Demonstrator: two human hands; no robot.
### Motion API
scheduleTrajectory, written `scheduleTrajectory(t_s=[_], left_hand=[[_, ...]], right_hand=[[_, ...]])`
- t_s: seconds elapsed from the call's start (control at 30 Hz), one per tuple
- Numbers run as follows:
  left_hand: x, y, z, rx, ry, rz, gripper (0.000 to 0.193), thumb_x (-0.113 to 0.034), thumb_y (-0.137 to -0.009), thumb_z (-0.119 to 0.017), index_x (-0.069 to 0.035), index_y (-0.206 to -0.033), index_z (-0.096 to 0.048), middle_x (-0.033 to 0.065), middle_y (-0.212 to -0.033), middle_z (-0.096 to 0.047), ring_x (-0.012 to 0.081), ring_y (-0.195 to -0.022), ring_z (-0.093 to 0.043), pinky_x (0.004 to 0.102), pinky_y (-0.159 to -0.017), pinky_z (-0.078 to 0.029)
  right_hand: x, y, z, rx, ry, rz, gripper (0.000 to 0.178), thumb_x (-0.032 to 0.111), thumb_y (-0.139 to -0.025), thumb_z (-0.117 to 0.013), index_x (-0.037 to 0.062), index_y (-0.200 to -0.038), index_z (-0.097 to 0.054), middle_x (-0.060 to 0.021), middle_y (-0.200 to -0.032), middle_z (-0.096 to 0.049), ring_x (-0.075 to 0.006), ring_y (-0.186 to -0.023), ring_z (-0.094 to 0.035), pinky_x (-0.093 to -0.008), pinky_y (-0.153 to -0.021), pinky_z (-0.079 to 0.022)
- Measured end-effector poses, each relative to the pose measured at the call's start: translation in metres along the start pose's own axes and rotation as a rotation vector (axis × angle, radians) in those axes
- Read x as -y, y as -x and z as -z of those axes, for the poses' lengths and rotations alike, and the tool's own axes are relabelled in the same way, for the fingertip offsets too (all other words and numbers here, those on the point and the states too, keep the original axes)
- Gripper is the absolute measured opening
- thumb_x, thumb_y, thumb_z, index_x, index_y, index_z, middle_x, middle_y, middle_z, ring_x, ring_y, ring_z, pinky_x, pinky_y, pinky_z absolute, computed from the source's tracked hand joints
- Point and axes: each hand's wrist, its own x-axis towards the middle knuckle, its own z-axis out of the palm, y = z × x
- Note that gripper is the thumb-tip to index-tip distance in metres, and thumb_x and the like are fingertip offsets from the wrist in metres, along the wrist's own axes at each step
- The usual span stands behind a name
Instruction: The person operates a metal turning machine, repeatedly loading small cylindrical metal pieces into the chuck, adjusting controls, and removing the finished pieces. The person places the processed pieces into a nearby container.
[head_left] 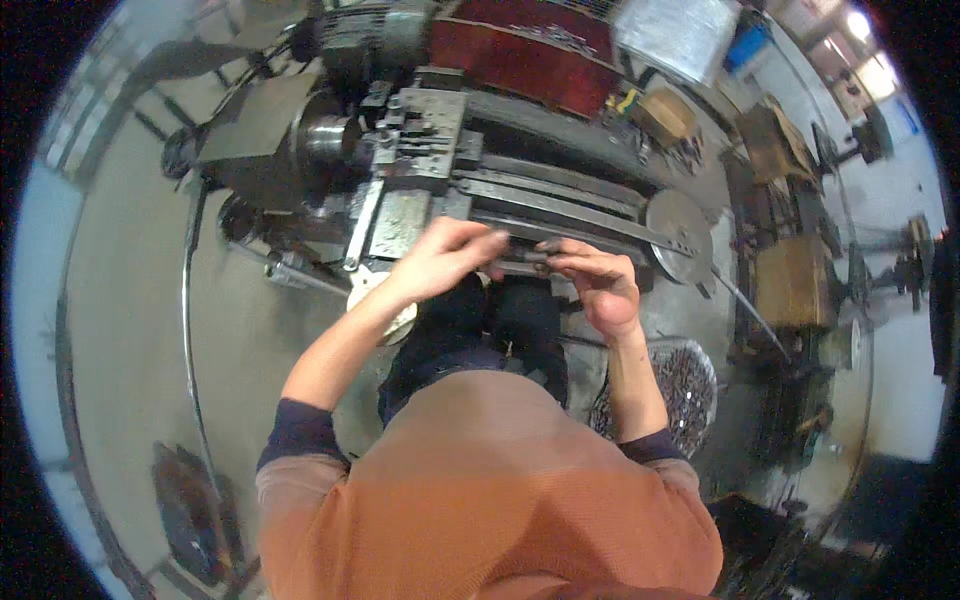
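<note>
In front of my lap, at the near edge of a metal lathe (420,140), both my hands come close together. My right hand (605,285) pinches a small grey metal part (536,257) between thumb and fingertips, which are dark with grime. Across a narrow gap my left hand (448,260) points toward that part, its fingers drawn together; anything in them is hidden. Just beyond the hands lie the lathe's bed rails (570,200), with the tool post (420,125) beyond my left hand.
A basket of small metal pieces (685,395) stands by my right forearm. Behind the lathe sits a dark red tray (520,50). A round metal disc (680,237) ends the bed at right. Cardboard boxes (790,285) and other machinery line the right side.
</note>
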Motion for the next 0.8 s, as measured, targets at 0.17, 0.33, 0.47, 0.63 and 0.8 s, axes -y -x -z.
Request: scheduleTrajectory(t_s=[0.17,0.33,0.47,0.63,0.8], left_hand=[[0.020,0.003,-0.019,-0.051,0.698,0.042,0.039,-0.036,-0.091,-0.047,0.000,-0.087,-0.061,0.0049,-0.066,-0.060,0.0102,-0.059,-0.057,0.0235,-0.056,-0.044],[0.028,0.008,-0.010,-0.173,0.514,-0.040,0.029,-0.027,-0.090,-0.052,0.001,-0.085,-0.060,0.0043,-0.065,-0.059,0.0097,-0.058,-0.057,0.0229,-0.055,-0.044],[0.019,0.009,0.006,-0.237,0.058,0.008,0.027,-0.025,-0.084,-0.058,0.001,-0.075,-0.060,0.0055,-0.055,-0.055,0.0095,-0.052,-0.052,0.0248,-0.049,-0.041],[0.029,0.013,0.028,-0.232,-0.054,-0.063,0.033,-0.031,-0.086,-0.054,0.000,-0.077,-0.060,0.0079,-0.057,-0.058,0.0125,-0.051,-0.055,0.0296,-0.050,-0.043],[0.039,0.051,0.091,-0.411,-0.310,-0.050,0.027,-0.025,-0.082,-0.058,0.000,-0.091,-0.060,0.0121,-0.065,-0.060,0.0178,-0.059,-0.060,0.0316,-0.054,-0.045]], right_hand=[[-0.010,-0.028,-0.016,0.130,0.008,0.058,0.058,0.040,-0.072,-0.069,-0.0112,-0.099,-0.060,-0.0247,-0.113,-0.053,-0.0314,-0.107,-0.051,-0.0393,-0.092,-0.040],[-0.015,-0.042,-0.023,0.155,0.408,0.152,0.042,0.006,-0.057,-0.058,-0.0020,-0.098,-0.063,-0.0174,-0.110,-0.058,-0.0278,-0.103,-0.056,-0.0352,-0.090,-0.042],[-0.004,-0.054,-0.041,0.241,0.888,0.231,0.034,0.005,-0.053,-0.059,0.0023,-0.087,-0.063,-0.0168,-0.098,-0.059,-0.0326,-0.092,-0.058,-0.0347,-0.081,-0.047],[-0.004,-0.092,-0.052,0.445,0.935,0.283,0.028,0.006,-0.052,-0.061,0.0036,-0.080,-0.063,-0.0128,-0.086,-0.060,-0.0310,-0.075,-0.057,-0.0368,-0.065,-0.048],[-0.018,-0.164,-0.077,0.670,0.977,0.372,0.019,0.010,-0.056,-0.062,0.0064,-0.074,-0.063,-0.0108,-0.077,-0.059,-0.0303,-0.070,-0.056,-0.0388,-0.061,-0.046]])
